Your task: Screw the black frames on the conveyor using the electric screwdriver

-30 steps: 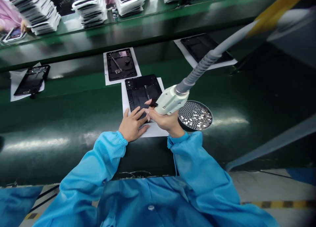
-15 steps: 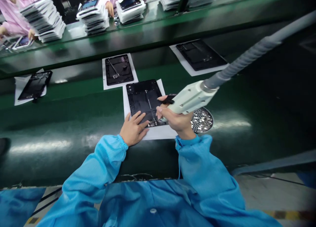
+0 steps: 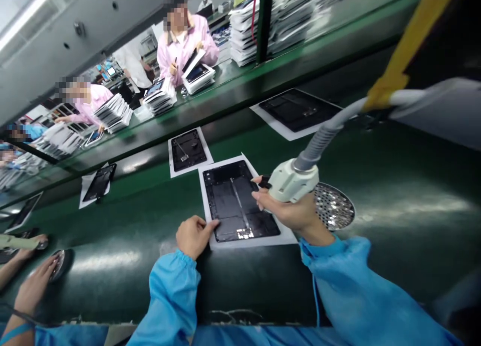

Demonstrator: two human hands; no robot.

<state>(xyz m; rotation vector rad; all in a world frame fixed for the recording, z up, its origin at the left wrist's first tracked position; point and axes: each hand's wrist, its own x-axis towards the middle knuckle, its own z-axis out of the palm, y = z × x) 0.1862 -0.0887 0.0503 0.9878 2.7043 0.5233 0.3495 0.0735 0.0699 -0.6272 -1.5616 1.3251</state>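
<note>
Before me a black tablet housing [image 3: 240, 200] lies on white paper [image 3: 225, 243], a thin strip cable running down to a small silvery board at its lower edge. In my right hand [image 3: 287, 205] is a pale green electric screwdriver [image 3: 293, 180] with a grey cable sleeve; its tip is hidden behind the fingers. My left hand [image 3: 193, 235] rests at the housing's lower left, its fingers curled in and its thumb touching the edge. Partly behind my right wrist sits a round perforated tray [image 3: 334, 205] of small shiny metal pieces.
Other housings lie on the green bench: one behind [image 3: 190, 150], one at the back right [image 3: 300, 108], one at left [image 3: 99, 182]. Co-worker's hands [image 3: 35, 286] are at far left. A raised green shelf [image 3: 225, 105] crosses behind, with paper stacks [image 3: 244, 30].
My left hand has gone from spread flat over the housing's lower corner to curled beside its edge. The screwdriver stands more upright. My view has tilted up, showing more of the room.
</note>
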